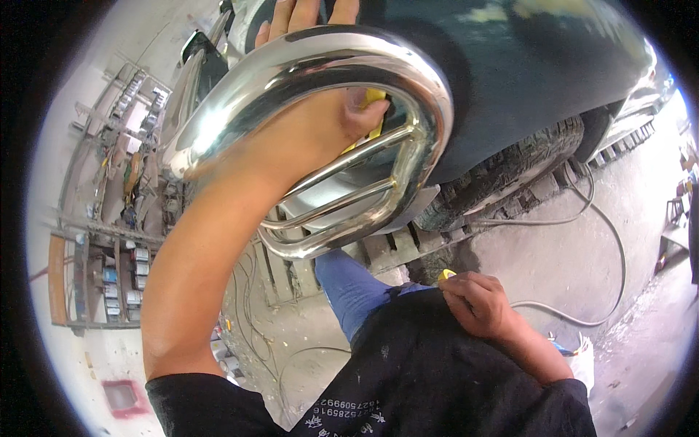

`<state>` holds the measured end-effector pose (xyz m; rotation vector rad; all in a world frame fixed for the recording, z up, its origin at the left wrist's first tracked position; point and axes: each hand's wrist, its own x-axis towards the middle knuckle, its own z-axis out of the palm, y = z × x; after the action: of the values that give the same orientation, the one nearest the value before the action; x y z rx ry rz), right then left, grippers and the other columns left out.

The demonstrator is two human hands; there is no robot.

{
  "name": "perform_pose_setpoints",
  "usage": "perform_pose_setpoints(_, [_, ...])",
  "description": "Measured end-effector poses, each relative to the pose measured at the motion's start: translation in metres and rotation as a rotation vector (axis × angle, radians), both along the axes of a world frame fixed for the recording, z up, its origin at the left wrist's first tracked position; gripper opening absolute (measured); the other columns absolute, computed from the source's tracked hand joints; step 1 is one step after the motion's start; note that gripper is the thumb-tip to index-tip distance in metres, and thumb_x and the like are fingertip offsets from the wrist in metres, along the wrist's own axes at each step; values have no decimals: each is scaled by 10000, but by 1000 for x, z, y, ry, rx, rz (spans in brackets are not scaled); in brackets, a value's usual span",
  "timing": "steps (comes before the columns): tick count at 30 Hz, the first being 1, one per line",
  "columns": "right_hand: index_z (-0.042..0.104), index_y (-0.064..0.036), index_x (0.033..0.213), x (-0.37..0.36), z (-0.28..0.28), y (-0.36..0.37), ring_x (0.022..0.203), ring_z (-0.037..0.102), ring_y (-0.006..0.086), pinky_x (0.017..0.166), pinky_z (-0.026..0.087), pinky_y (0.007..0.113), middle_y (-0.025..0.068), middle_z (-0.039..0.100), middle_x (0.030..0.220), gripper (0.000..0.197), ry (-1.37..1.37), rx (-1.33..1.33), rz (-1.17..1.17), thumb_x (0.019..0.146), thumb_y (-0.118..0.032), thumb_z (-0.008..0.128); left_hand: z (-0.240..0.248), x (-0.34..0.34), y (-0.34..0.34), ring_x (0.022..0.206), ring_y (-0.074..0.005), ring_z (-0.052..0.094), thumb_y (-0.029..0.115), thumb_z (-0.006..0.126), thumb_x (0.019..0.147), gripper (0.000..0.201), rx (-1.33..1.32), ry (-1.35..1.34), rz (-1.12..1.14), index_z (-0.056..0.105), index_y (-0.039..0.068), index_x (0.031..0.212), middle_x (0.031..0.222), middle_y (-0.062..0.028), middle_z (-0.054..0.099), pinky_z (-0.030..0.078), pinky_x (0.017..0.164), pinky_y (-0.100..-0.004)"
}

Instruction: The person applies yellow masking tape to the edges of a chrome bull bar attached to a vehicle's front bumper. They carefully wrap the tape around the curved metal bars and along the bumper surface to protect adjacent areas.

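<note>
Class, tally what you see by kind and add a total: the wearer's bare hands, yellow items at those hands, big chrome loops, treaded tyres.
Bare hands: 2 (left hand, right hand)
Yellow items: 2 (one at the left, one at the right)
Chrome loop: 1
Treaded tyre: 1
Total: 6

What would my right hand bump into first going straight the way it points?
Probably the lower curve of the chrome tube loop, ahead-left of your right hand and its yellow piece; depth is unclear, so it might miss.

Grey floor (557,258), long hose (624,266) looped across it
</note>
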<state>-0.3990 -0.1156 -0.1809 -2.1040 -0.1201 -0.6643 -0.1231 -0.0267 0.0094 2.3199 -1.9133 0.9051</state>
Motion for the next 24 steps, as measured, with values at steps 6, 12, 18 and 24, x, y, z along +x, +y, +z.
perform_pose_setpoints(6, [650,-4,1010,-5,-2,-2,726,658,308,645,551,385,138,656,861,209,23,5,-28,803,-22,669,1,0,-2,1405,-367,188,421,722,739,908,13,-109,-7,293,80,1463,1497,-199,235,183,1123,-509])
perform_pose_setpoints(12, [650,-8,1013,-5,-7,-1,735,660,311,656,555,386,131,648,848,214,2,7,-53,801,-23,670,0,1,-7,1481,-382,99,476,774,694,1076,62,-184,-29,231,72,1531,1587,-203,151,112,1177,-533])
perform_pose_setpoints(18, [652,-8,1020,-3,-10,-2,740,667,303,649,557,385,131,649,857,222,4,18,-52,800,-22,671,-1,11,-9,1476,-413,101,484,785,667,1107,101,-210,-50,239,42,1523,1586,-219,143,103,1172,-556])
perform_pose_setpoints(24, [654,-12,1026,-4,-11,-3,741,668,304,641,557,381,133,649,861,225,5,15,-65,802,-23,672,-3,13,5,1442,-445,193,432,791,672,978,84,-106,-174,363,-2,1437,1518,-255,280,129,1160,-574])
